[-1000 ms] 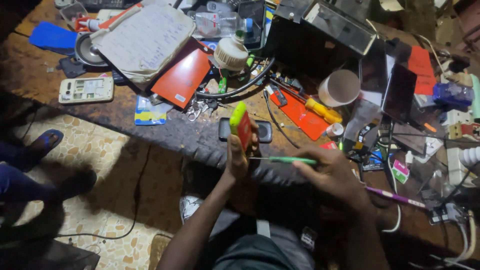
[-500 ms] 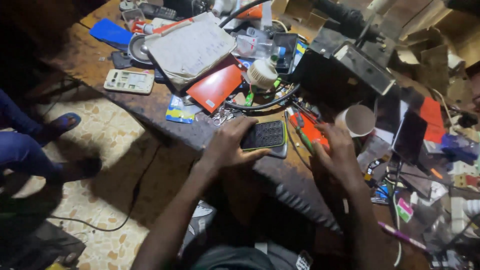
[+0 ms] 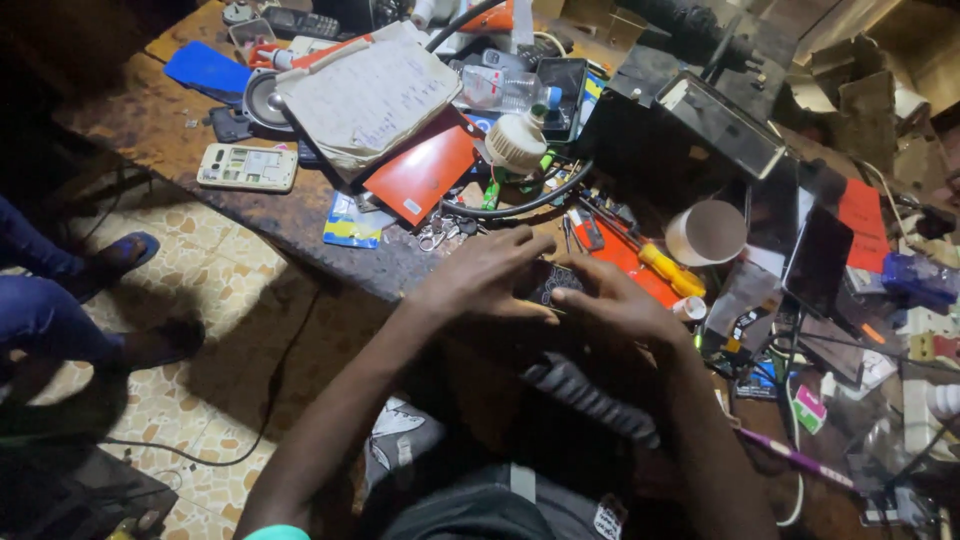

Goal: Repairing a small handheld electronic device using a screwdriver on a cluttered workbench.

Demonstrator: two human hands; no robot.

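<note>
A small dark keypad phone (image 3: 553, 281) lies at the front edge of the cluttered workbench (image 3: 300, 215), mostly hidden by my hands. My left hand (image 3: 482, 277) lies over its left side with the fingers curled on it. Gripping it from the right is my right hand (image 3: 616, 306). Only a patch of the keypad shows between the fingers. I see no tool in either hand.
Behind the phone lie a yellow-handled screwdriver (image 3: 665, 270), a white cup (image 3: 705, 232), an orange-red cover (image 3: 425, 175), a notebook (image 3: 370, 100) and a black box (image 3: 690, 130). A white phone shell (image 3: 247, 167) lies at left. Another person's legs (image 3: 60, 300) stand on the tiled floor.
My left hand held the phone upright, then laid it flat, keypad up. The green tool in my right hand is gone from view. Both hands now close over the phone.
</note>
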